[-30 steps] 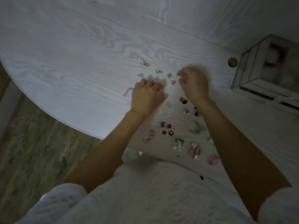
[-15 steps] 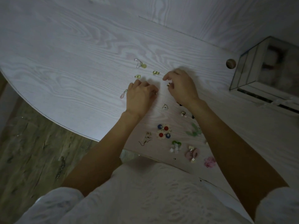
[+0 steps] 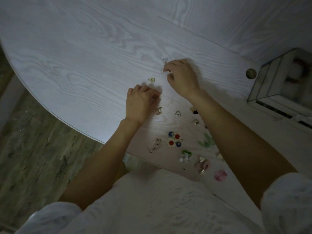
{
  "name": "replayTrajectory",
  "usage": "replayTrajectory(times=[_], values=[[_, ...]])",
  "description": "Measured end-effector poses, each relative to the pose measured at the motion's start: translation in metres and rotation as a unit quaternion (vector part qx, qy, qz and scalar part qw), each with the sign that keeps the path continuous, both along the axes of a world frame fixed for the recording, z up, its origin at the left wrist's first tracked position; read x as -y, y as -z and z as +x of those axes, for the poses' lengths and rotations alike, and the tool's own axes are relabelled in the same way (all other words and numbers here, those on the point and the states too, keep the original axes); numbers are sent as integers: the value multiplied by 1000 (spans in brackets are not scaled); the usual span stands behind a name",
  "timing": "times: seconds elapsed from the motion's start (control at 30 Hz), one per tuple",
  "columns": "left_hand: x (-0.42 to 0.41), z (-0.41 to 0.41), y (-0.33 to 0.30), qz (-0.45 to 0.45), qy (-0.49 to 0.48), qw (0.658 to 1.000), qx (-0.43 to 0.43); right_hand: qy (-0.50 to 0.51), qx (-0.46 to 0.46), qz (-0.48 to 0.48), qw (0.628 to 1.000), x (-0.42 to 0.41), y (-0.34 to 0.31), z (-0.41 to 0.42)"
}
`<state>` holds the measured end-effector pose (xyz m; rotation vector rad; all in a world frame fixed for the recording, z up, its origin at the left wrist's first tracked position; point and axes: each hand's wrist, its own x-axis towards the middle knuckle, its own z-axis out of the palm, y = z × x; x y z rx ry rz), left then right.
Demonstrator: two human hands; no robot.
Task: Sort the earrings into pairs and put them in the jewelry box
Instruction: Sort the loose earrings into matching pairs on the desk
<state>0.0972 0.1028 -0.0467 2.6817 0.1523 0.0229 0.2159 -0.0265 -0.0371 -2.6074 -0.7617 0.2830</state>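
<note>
With both hands curled, the right hand seemingly pinching a blurred wire earring and the left hand perhaps holding another, small pieces could slip or mismatch among earrings scattered on the dim bench, well apart from the jewelry box.

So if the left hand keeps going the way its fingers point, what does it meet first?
Probably the small green earring. The left hand points up the table and slightly right, and that earring lies just past its fingertips. Depth is hard to judge, so it could pass beside it.

Left hand curled; right hand perhaps pinching, blurred.
</note>
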Motion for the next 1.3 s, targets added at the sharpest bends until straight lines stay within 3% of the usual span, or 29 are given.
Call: replayTrajectory(times=[0.23, 0.4, 0.53, 0.7, 1.03, 1.17, 1.3], values=[[-25, -21, -6, -135, -86, 986, 57, 29, 28, 62, 997, 26, -9, -36], [-49, -32, -4, -161, -163, 973, 25, -7, -48, 82, 995, 20, -10, -63], [-47, 6, -6, -150, -102, 983, -14, -2, -102, 49, 994, 6, -2, -68], [-31, 50, 0, -98, -17, 993, -61, 31, -80, 44, 995, 0, 3, -68], [-28, 44, 1, -45, 22, 999, 7, 50, -3, 16, 999, 20, 1, -71], [-8, 37, -11, -115, 29, 992, 36, 15, 6, 4, 1000, 25, 1, -76], [21, 26, -21, -248, 10, 968, 45, 99, -24, 20, 995, 44, -8, -70]])
